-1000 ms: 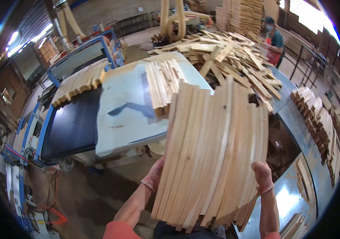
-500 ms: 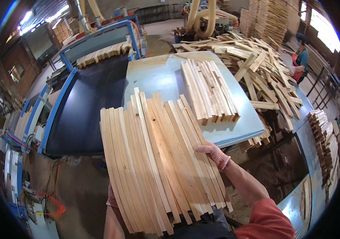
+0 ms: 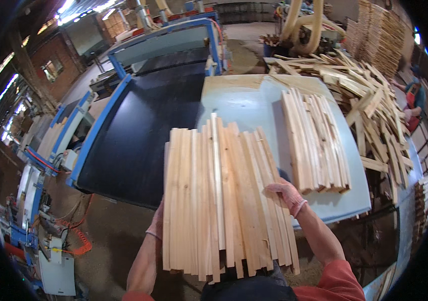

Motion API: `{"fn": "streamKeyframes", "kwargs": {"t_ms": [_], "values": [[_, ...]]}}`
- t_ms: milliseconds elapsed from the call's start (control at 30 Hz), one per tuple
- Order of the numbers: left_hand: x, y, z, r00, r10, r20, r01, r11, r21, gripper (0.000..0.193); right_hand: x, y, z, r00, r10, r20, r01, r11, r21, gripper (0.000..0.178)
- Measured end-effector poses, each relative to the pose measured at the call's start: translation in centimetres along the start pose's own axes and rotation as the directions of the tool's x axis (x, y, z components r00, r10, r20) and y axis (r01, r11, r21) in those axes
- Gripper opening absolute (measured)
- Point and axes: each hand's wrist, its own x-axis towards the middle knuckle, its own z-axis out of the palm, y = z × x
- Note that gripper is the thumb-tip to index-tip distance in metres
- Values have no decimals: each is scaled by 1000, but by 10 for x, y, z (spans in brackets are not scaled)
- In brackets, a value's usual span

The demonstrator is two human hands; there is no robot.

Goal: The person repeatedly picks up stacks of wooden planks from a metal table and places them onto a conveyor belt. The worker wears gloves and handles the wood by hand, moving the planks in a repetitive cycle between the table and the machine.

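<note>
A wide row of pale wooden strips [image 3: 224,200], set side by side with uneven ends, is held up in front of me between both hands. My right hand [image 3: 287,195], in a pinkish knit glove, grips the right edge with the thumb lying over the top face. At the left edge my left hand [image 3: 158,220], gloved alike, presses the bundle's side; its fingers are hidden by the wood. The far ends of the strips hang over the border of the black conveyor belt [image 3: 138,130] and the pale blue table [image 3: 249,103].
On the table's right side lies another stack of strips [image 3: 317,140]. A heap of loose wood pieces [image 3: 369,105] rises beyond it. A blue machine frame [image 3: 164,37] spans the belt's far end. One co-worker [image 3: 414,98] stands at far right. An orange coiled hose [image 3: 78,241] hangs lower left.
The view has turned left, shifting everything rightward. The held strips now stand straighter. The row of strips at the belt's far end has gone out of sight under the frame.
</note>
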Motion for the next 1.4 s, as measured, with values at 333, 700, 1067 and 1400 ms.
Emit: {"fn": "streamKeyframes", "kwargs": {"t_ms": [333, 700, 1067, 1400], "values": [[112, 86, -46, 998, 64, 4, -58, 874, 483, 48, 118, -26, 51, 999, -18, -46, 15, 998, -60, 24], [203, 204, -273, 994, 70, 84, -94, 162, 982, 47, 233, 34, 260, 991, -29, -131, 24, 999, -41, 19], [258, 326, -491, 875, 474, 95, -233, 243, 942, 38, 262, 96, 497, 956, 26, -294, 12, 992, 127, 32], [189, 453, -602, 947, 265, -181, -74, 728, 682, 52, 342, 130, 682, 994, 5, -108, 4, 996, 90, 44]]}}
